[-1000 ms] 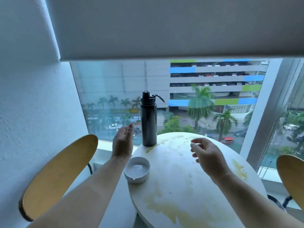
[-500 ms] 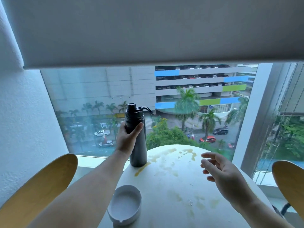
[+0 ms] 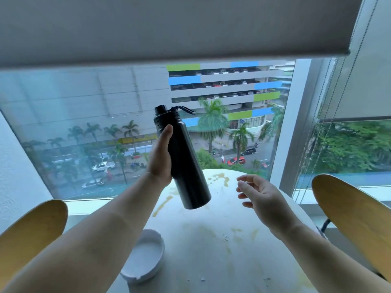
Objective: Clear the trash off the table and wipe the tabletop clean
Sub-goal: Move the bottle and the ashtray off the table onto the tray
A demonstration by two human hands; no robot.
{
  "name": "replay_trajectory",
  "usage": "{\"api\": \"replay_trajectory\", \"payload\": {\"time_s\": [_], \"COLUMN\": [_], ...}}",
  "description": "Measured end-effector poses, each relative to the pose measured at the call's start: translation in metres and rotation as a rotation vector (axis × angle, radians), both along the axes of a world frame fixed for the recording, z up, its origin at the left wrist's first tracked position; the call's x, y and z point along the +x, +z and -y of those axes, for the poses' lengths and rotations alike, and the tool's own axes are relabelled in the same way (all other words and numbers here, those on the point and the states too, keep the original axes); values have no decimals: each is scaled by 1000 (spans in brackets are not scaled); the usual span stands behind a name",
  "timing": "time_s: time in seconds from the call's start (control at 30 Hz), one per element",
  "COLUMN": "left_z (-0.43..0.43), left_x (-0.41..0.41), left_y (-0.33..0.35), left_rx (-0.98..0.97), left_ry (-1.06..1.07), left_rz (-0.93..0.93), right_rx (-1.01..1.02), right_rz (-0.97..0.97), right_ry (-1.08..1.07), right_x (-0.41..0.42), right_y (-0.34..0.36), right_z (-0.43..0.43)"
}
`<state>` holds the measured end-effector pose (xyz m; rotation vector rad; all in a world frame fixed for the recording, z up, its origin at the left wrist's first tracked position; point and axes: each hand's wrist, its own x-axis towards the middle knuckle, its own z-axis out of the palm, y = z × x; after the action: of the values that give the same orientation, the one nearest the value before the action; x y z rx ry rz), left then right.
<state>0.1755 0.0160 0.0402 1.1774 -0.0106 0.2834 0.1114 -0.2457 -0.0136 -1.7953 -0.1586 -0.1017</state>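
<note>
My left hand [image 3: 159, 157] grips a tall black bottle [image 3: 186, 166] round its upper body and holds it tilted in the air above the far left of the round white table [image 3: 222, 261]. Yellowish stains and small crumbs mark the tabletop. A white ashtray [image 3: 146, 256] sits at the table's left edge, under my left forearm. Over the table's right side my right hand [image 3: 262, 195] hovers with loosely spread fingers and holds nothing.
Two wooden chair backs flank the table, one at the left [image 3: 31, 233] and one at the right [image 3: 355, 220]. A large window [image 3: 84, 123] with a half-lowered blind [image 3: 169, 28] stands just behind the table. Blind cords [image 3: 313, 144] hang at the right.
My left hand has lifted the black bottle off the table and tilted it, base swinging right. The right hand stays hovering over the table's right side.
</note>
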Motion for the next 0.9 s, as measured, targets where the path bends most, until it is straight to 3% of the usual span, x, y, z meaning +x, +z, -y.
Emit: {"api": "replay_trajectory", "payload": {"time_s": [0.2, 0.37, 0.43, 0.6, 0.73, 0.9], "left_z": [86, 159, 186, 252, 304, 344], "left_x": [-18, -24, -24, -20, -26, -20], "left_y": [4, -1, -4, -10, -10, -11], "left_rx": [-117, -164, -166, 28, 150, 140], "left_ry": [-382, -467, -464, -220, -202, -416], "left_rz": [-23, -45, -55, -75, 58, 83], "right_rx": [94, 386, 435, 262, 113, 204], "right_rz": [-68, -305, -312, -120, 38, -65], "right_ry": [97, 276, 309, 119, -61, 138], "right_x": [-12, -16, -19, -22, -28, -26], "right_y": [4, 7, 7, 1, -7, -20], "right_z": [15, 57, 81, 145, 197, 254]}}
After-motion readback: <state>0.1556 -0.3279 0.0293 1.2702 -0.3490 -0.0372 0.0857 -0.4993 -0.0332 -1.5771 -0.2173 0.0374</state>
